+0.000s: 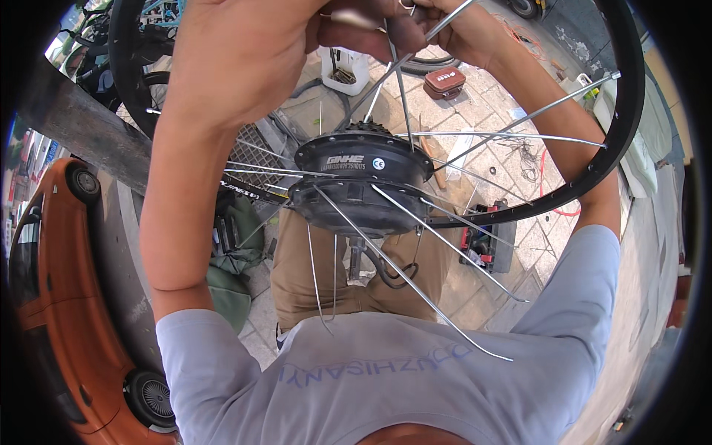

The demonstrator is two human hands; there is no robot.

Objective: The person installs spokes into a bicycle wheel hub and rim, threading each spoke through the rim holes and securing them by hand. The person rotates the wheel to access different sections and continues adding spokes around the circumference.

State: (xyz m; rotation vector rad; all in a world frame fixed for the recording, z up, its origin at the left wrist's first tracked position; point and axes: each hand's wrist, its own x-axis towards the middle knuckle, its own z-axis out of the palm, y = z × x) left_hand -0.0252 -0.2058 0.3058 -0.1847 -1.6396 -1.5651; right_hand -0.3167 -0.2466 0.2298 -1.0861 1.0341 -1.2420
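Observation:
A black hub motor (pixel 363 167) with a small sprocket cluster hangs in front of my chest, inside a black wheel rim (pixel 624 111). Silver spokes (pixel 423 278) radiate from the hub. Several reach toward the rim, while others dangle with loose, bent ends over my shirt. At the upper edge of the view, my left hand (pixel 259 55) has its fingers curled closed around the spokes. My right hand (pixel 471 33) meets it there, fingers pinched at a slanting spoke (pixel 449 18). The fingertips are partly cut off, and the spot between them is partly hidden. A black cable (pixel 400 280) hangs below the hub.
A white cut-open container (pixel 345 73) with small parts, a brown case (pixel 445 83) and a red-and-black toolbox (pixel 489 241) are on the paved ground. Thin wire (pixel 525 159) lies tangled to the right. A metal pole (pixel 81 122) and an orange car (pixel 81 297) stand left.

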